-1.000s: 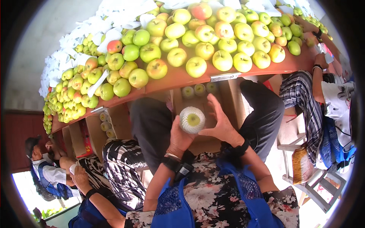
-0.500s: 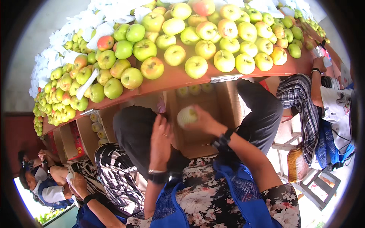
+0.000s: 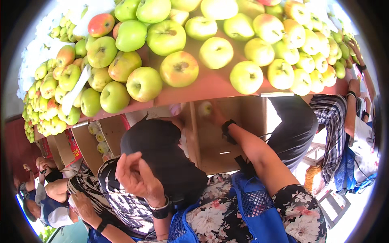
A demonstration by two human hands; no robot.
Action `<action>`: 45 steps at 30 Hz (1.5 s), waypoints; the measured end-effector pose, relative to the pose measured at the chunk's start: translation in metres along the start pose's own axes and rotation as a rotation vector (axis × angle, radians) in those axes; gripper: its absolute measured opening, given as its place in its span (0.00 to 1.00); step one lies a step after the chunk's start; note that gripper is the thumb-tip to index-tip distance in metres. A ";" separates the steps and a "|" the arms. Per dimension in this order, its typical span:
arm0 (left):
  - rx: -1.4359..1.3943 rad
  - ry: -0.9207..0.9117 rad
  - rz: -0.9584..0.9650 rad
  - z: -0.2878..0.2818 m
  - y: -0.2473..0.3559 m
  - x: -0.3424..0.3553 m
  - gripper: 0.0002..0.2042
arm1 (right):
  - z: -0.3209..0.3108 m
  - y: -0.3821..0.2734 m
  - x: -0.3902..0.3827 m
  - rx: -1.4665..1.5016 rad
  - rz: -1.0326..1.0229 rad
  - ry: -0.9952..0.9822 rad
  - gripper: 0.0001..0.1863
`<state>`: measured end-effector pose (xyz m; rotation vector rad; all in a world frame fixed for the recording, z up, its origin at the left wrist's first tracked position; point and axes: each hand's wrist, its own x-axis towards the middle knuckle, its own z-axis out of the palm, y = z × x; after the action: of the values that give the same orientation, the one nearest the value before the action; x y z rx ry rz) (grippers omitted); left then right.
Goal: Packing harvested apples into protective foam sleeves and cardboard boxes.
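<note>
My right hand (image 3: 218,116) reaches into an open cardboard box (image 3: 243,139) between my knees, under the table edge. At its fingers is a pale apple in a white foam net (image 3: 205,108); the table edge partly hides the fingertips. My left hand (image 3: 139,178) is raised over my left thigh, fingers loosely bent and apart, holding nothing. Above the box, many yellow-green apples (image 3: 215,52) lie on the reddish-brown table (image 3: 174,95), some blushed red.
White foam nets (image 3: 38,60) are heaped at the table's far left. Another carton (image 3: 90,148) with netted apples stands left of my knees. Co-workers sit on both sides; one person's hand (image 3: 85,206) is close on my left. A wooden stool (image 3: 334,208) stands at right.
My right hand has moved forward and down into the box with the netted apple. My left hand has drawn back leftward from the box. The view has shifted nearer the table.
</note>
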<state>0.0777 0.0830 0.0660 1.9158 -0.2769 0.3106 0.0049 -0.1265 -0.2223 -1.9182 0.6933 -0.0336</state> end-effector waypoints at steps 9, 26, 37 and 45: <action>-0.022 0.038 0.025 0.019 0.001 -0.004 0.21 | 0.025 0.153 0.052 -0.366 0.113 0.030 0.22; 0.044 0.064 0.179 0.006 0.002 0.005 0.18 | 0.031 0.012 0.047 -0.168 0.203 -0.061 0.25; -0.155 -0.136 0.101 0.015 0.014 -0.011 0.18 | -0.028 -0.066 0.019 -0.029 -0.115 -0.099 0.20; -0.201 -0.185 0.101 0.020 0.014 -0.014 0.15 | -0.098 -0.149 -0.081 -0.007 -0.376 -0.621 0.13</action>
<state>0.0613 0.0600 0.0662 1.7367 -0.5103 0.1653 -0.0278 -0.1266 -0.0291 -1.8958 -0.0833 0.3162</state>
